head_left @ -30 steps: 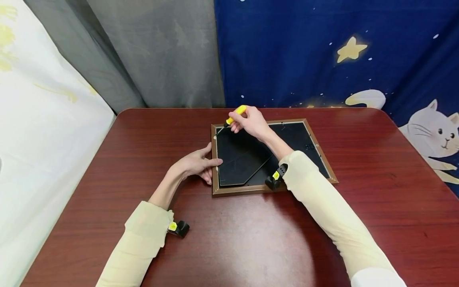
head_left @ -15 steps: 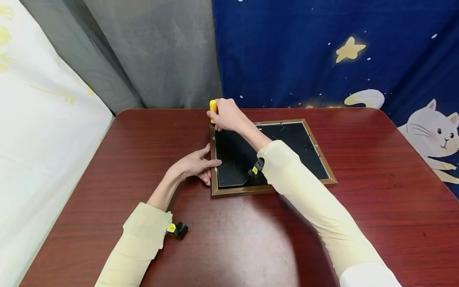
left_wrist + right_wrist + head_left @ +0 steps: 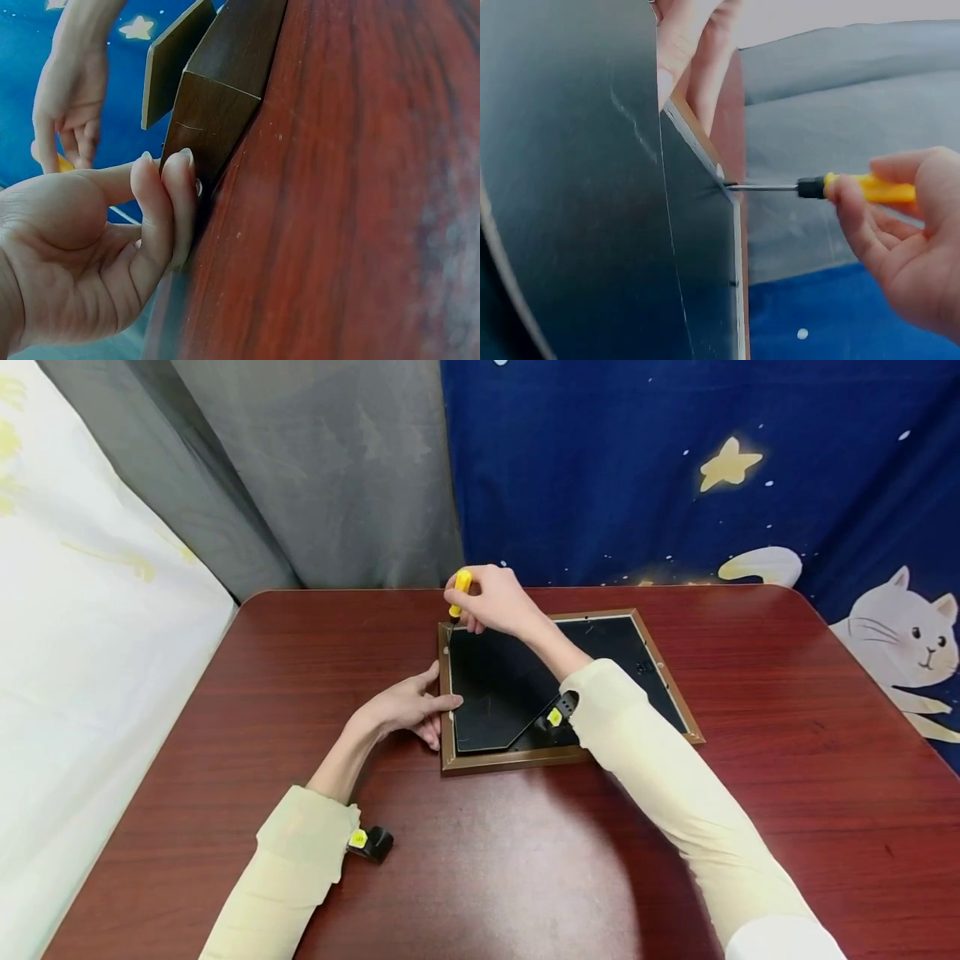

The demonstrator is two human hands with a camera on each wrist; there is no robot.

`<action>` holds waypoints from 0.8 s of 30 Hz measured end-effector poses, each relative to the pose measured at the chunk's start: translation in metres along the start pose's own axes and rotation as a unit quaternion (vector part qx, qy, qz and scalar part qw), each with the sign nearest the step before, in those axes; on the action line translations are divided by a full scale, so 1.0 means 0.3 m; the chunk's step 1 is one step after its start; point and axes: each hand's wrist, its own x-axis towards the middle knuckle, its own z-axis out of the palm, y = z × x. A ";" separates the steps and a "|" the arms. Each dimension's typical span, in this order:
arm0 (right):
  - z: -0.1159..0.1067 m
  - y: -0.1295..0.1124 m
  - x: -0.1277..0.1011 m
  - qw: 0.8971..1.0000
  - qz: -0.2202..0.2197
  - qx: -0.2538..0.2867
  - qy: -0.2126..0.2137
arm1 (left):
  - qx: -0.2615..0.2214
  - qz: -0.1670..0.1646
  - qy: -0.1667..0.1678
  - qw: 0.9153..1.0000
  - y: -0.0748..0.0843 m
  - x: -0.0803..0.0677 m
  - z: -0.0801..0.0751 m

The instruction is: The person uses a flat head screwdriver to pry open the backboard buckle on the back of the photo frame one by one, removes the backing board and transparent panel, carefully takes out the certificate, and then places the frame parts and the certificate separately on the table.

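A brown picture frame [image 3: 517, 762] lies face down on the table, its black backing board [image 3: 487, 689] showing, with an angled stand leg on it. My left hand [image 3: 405, 703] holds the frame's left side, thumb on top and fingers against the outer edge, as the left wrist view also shows. In my right hand [image 3: 495, 600] is a yellow-handled screwdriver [image 3: 461, 589], pinched by the handle. Seen from the right wrist, the screwdriver's metal shaft [image 3: 765, 187] reaches the inner edge near the frame's far left corner. Exactly what the tip touches is too small to tell.
The reddish-brown table [image 3: 337, 627] extends around the frame. Behind it hang a grey curtain [image 3: 337, 468] and a blue curtain [image 3: 600, 468] with stars and a cat. White cloth [image 3: 90, 652] covers the left side.
My right hand moved left with the screwdriver, turning it nearly upright, then shifted slightly back right with the handle leaning. My left hand stays on the frame.
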 end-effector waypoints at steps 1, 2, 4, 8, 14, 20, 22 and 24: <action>-0.012 0.008 -0.009 1.000 -0.006 0.013 0.012 | 0.000 0.003 0.000 1.000 0.000 0.000 0.000; -0.026 0.014 -0.018 0.999 -0.011 0.025 0.025 | 0.001 0.006 0.000 1.000 0.000 -0.001 0.001; -0.052 0.027 -0.039 0.998 -0.014 0.048 0.048 | 0.003 0.011 0.000 1.000 0.000 -0.002 0.002; -0.094 0.058 -0.089 0.995 -0.008 0.080 0.066 | 0.011 0.013 0.002 1.000 -0.001 -0.002 0.007; -0.113 0.118 -0.167 0.994 0.014 0.096 0.054 | 0.032 0.022 0.002 0.999 -0.001 0.005 0.010; -0.090 0.166 -0.217 0.996 -0.021 0.064 0.058 | 0.071 0.021 0.016 0.997 -0.002 -0.003 0.013; -0.074 0.178 -0.229 0.997 -0.040 0.044 0.055 | 0.087 0.016 0.026 0.996 -0.002 -0.005 0.017; -0.058 0.182 -0.238 0.997 -0.056 0.021 0.050 | 0.102 0.015 0.033 0.994 -0.002 -0.005 0.022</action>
